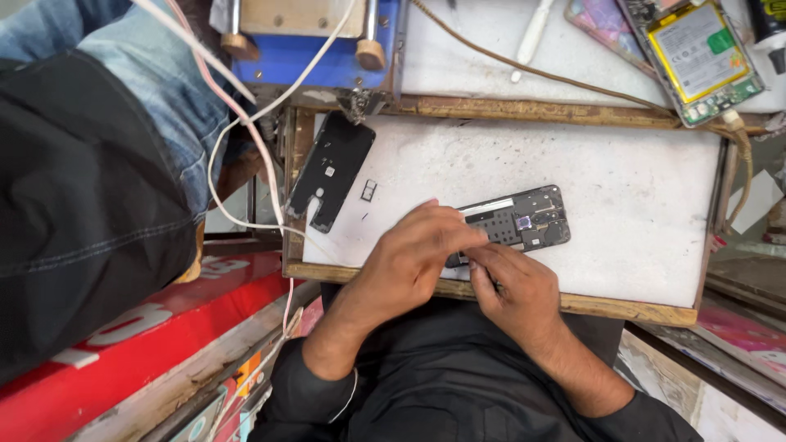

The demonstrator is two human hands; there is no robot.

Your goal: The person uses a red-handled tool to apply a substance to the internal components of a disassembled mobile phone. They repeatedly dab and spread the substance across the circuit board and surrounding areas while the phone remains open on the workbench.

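A detached black back cover lay aside on the white tabletop. The left hand pinned the opened phone chassis flat at centre; the right hand pinched its lower edge.

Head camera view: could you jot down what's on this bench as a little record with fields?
Surface: white work board with wooden frame
Left hand: resting on the near end of an opened black phone body with exposed internals
Right hand: fingertips at the phone's near edge
Beside it: black phone back cover; small black card tray
Far end: open phone with yellow-edged battery; white stick tool
Cables: white cable; brown cable
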